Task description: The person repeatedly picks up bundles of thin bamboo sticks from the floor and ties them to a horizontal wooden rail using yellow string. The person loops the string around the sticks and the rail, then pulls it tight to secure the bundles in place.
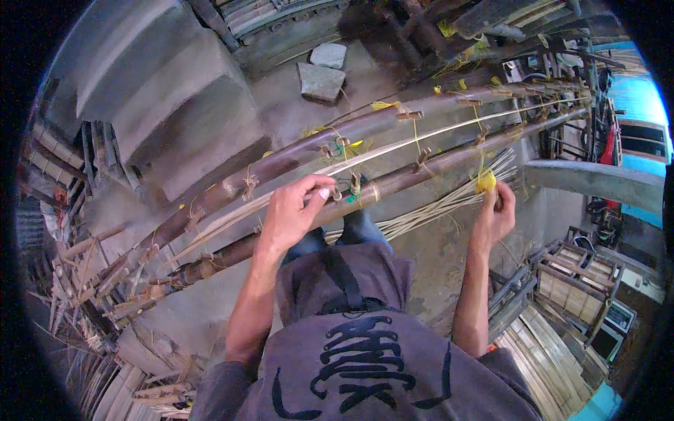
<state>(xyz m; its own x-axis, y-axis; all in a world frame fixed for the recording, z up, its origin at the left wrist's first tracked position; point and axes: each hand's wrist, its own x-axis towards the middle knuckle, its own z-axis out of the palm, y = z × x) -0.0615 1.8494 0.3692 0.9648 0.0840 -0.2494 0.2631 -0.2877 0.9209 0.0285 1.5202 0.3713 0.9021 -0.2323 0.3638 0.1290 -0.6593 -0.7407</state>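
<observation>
1. While the person works between two long poles set from 8 o'clock to 2 o'clock, the step in hand appears to be handling a yellow tie (485, 181) beside the near pole (400, 181).
2. The tie is located just above 3 o'clock, below the near pole; a thin yellow strand runs from it up toward that pole.
3. Right hand (495, 210), 3 o'clock: fingers clamped on the tie.
4. Left hand (288, 214), 9 o'clock of centre: thumb and forefinger tips close together beside the near pole. Whether anything is gripped between them cannot be told.
5. Pale strips (351, 163) lie lengthwise between the near pole and the far pole (281, 165).
6. In the inspector's judgement, the next move calls for controlled tension on the strand, with the pale strips left undisturbed.
7. Containers: none is seen in use. A crate-like slatted frame (576, 281) stands between 3 and 4 o'clock; its contents cannot be made out.
8. A loose bundle of thin canes (435, 210) lies near 3 o'clock, outside any container.
</observation>
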